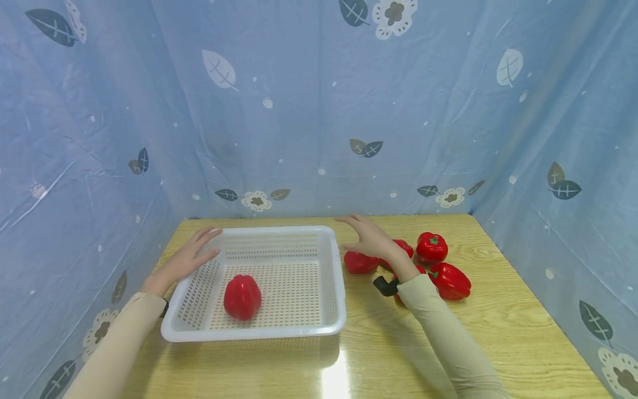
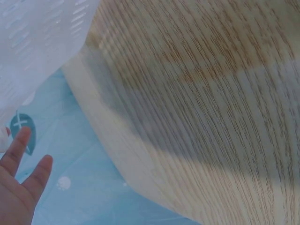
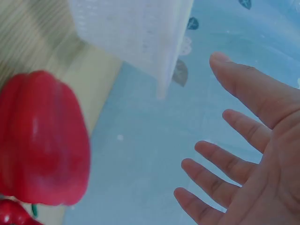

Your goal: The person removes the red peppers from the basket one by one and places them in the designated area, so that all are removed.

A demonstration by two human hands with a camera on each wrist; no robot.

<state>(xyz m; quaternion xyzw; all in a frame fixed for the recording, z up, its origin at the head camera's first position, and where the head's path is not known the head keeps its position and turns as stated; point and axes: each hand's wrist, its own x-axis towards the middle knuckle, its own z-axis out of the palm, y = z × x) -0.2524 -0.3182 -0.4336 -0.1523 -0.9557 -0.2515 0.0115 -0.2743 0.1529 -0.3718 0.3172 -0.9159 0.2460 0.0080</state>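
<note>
A white plastic basket (image 1: 331, 299) with slotted walls stands on the table, one red bell pepper (image 1: 242, 297) lying inside it toward the left. My left hand (image 1: 188, 257) is at the basket's left rim, fingers extended and thumb apart; whether it touches the rim I cannot tell. Just beyond the right rim, my right hand (image 1: 369, 237) hovers with spread fingers and an empty palm, as the right wrist view confirms. Beneath and beside it lie several more red bell peppers (image 1: 451, 281), some partly covered by the hand and wrist. One pepper (image 3: 44, 138) looms large in the right wrist view.
The wood-grain table (image 1: 503, 327) has its far edge right behind the basket. A blue patterned curtain (image 1: 299, 111) hangs at the back and along both sides. One upright pepper (image 1: 431, 247) with a green stem sits at the back of the right-hand group.
</note>
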